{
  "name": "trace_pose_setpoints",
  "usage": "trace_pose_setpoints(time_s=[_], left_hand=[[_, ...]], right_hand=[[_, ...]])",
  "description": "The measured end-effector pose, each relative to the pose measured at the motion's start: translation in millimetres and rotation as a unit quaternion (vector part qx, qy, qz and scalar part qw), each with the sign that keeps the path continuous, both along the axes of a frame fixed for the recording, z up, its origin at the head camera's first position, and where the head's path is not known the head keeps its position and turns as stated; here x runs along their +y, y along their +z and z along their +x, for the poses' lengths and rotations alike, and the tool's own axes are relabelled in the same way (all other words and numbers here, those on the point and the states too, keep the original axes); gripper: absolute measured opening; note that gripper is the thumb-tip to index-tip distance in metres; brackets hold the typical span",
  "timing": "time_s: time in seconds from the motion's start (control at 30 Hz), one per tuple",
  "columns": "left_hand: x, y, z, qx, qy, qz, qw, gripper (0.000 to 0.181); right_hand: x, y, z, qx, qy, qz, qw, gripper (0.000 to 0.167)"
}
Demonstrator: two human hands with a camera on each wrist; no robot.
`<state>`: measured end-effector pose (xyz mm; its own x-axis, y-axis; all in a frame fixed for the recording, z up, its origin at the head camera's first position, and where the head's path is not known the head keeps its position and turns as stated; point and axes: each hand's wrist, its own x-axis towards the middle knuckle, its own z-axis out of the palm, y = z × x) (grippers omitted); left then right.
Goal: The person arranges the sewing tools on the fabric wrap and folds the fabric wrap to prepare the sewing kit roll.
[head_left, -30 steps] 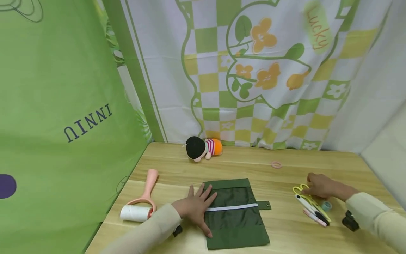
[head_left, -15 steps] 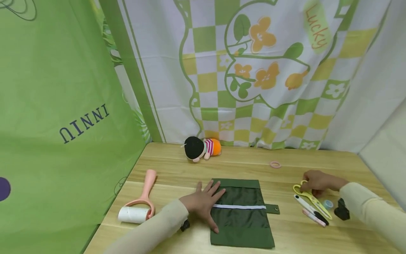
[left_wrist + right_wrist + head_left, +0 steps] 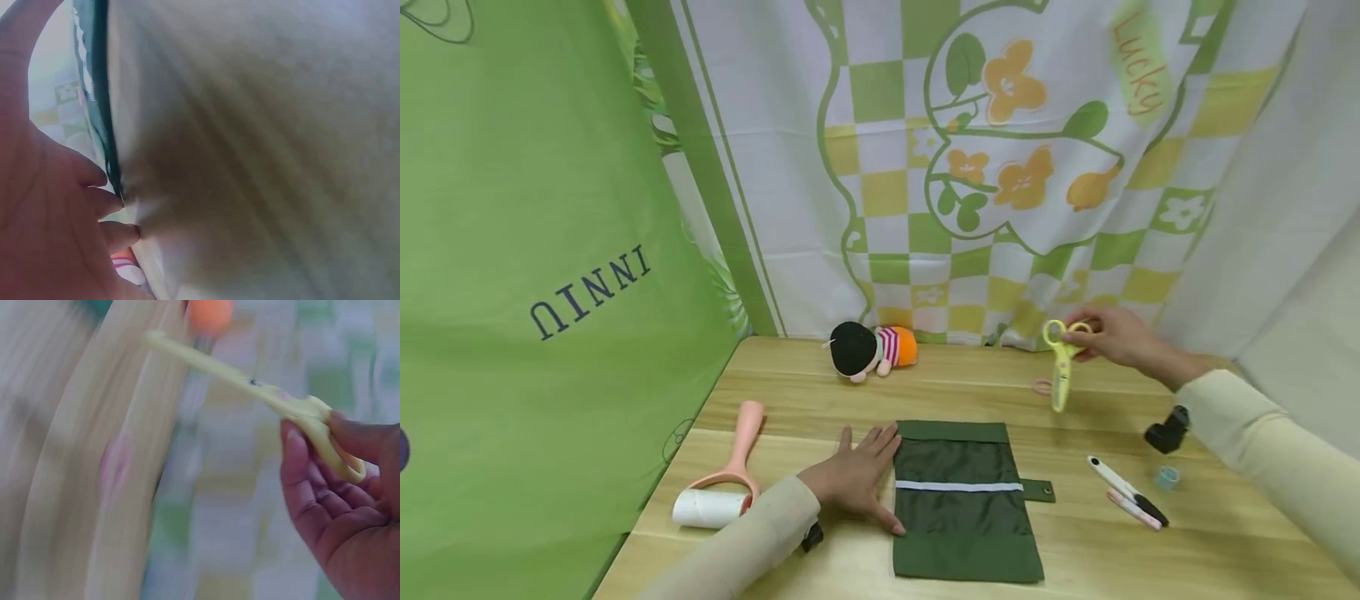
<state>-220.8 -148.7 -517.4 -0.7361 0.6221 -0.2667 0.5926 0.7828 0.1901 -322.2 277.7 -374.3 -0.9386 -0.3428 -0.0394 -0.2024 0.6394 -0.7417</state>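
Yellow scissors (image 3: 1062,371) hang blades down above the back right of the table, their handle pinched between the thumb and fingers of my right hand (image 3: 1116,337). In the right wrist view the scissors (image 3: 231,375) point away from the hand (image 3: 350,506). A dark green fabric pouch (image 3: 958,542) with a white band lies flat, its snap tab to the right. My left hand (image 3: 853,479) lies spread at the pouch's left edge, fingertips at the fabric. In the left wrist view the left hand (image 3: 56,212) is seen close up beside the green edge (image 3: 100,94).
A white-and-black pen-shaped tool (image 3: 1126,490), a pink pen (image 3: 1135,508) and a small blue tape roll (image 3: 1167,477) lie at right. The pink lint roller (image 3: 741,450) is at left. A doll (image 3: 872,350) and a pink ring (image 3: 1042,387) lie at the back.
My right hand has picked up the scissors from beside the pens and carried them up, back and leftward. The left hand has slid slightly left, off most of the pouch.
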Motion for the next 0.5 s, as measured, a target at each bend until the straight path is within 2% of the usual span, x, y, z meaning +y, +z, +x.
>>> trace_pose_setpoints(time_s=[0.1,0.23,0.37,0.5], left_hand=[[-9.4,-1.1,4.0,0.007,0.014,-0.018,0.9997,0.138],[-10.5,-3.7,1.8,0.012,0.009,-0.025,0.9996,0.139],[-2.5,-6.5,-2.1,0.019,0.002,-0.032,0.9993,0.14],[0.0,-5.4,-0.7,0.024,0.01,-0.055,0.9982,0.141]], right_hand=[[-75,4.5,-3.4,0.019,0.062,-0.042,0.997,0.027],[-145,-17.0,-2.5,-0.001,0.123,-0.074,0.9897,0.021],[-184,-48.6,0.1,-0.037,0.141,-0.073,0.9867,0.017],[-209,-74.7,1.1,-0.07,0.157,-0.081,0.9818,0.015]])
